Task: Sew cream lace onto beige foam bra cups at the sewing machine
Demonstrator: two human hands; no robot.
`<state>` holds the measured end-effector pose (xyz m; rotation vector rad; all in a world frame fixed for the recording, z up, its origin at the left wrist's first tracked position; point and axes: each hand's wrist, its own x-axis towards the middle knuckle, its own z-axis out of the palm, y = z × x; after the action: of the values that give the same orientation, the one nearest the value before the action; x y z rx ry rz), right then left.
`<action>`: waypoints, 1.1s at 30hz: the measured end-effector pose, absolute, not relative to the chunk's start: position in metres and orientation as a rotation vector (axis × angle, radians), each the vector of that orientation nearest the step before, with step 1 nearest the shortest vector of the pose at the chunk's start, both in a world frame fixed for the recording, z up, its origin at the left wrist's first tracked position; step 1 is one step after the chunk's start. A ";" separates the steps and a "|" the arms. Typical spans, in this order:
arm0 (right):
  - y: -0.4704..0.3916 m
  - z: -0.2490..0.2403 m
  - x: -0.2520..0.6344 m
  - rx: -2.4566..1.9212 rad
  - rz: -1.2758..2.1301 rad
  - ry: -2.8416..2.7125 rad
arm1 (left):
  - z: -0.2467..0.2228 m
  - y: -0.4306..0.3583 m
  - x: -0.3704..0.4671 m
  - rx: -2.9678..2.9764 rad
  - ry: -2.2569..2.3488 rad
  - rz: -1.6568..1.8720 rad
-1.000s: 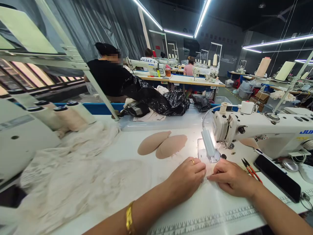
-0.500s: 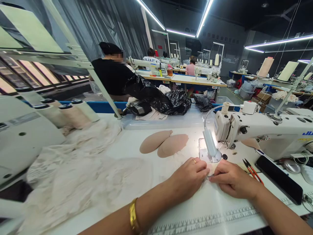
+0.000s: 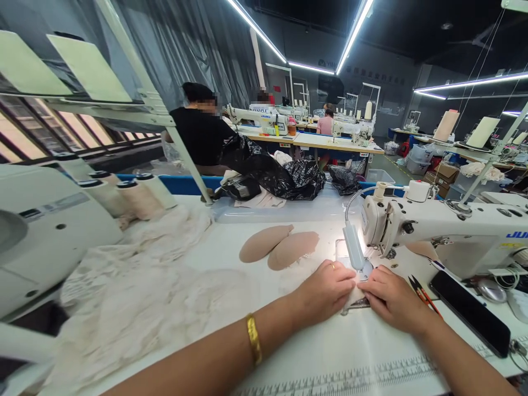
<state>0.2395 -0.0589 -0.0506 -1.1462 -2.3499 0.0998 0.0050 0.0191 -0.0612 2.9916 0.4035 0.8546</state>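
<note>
My left hand (image 3: 325, 289), with a ring and a gold bracelet, has its fingers pressed together on a small piece of pale fabric (image 3: 355, 294) in front of the sewing machine (image 3: 445, 220). Close beside it, my right hand (image 3: 394, 297) pinches the right side of the same fabric. Both sets of fingertips are near the metal plate (image 3: 365, 270) under the small lamp (image 3: 353, 245). Two beige oval pads (image 3: 293, 249) lie to the left of the machine. Lace-like white fabric (image 3: 136, 297) is heaped further left.
Red-handled snips (image 3: 427, 297) and a black phone (image 3: 470, 313) lie right of my right hand. Thread cones (image 3: 140, 198) stand at the left. Black plastic bags (image 3: 305, 176) and a person in black (image 3: 198, 132) are beyond the table.
Both hands have moved slightly up toward the machine's plate, with the fabric. More of the fabric and a dark edge now show below the fingers. The view has shifted a little.
</note>
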 end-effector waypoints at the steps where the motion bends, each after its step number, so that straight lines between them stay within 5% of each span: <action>1: -0.058 -0.052 0.240 -1.168 0.091 -2.339 | -0.061 0.023 0.007 3.008 0.403 0.846; 33: -0.052 -0.056 0.243 -1.316 0.082 -2.301 | -0.042 0.045 0.022 2.986 0.587 0.719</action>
<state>0.2429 -0.0517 -0.0565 -1.3156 -2.3010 0.0823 0.0222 0.0452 -0.0423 2.9858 0.5870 0.7189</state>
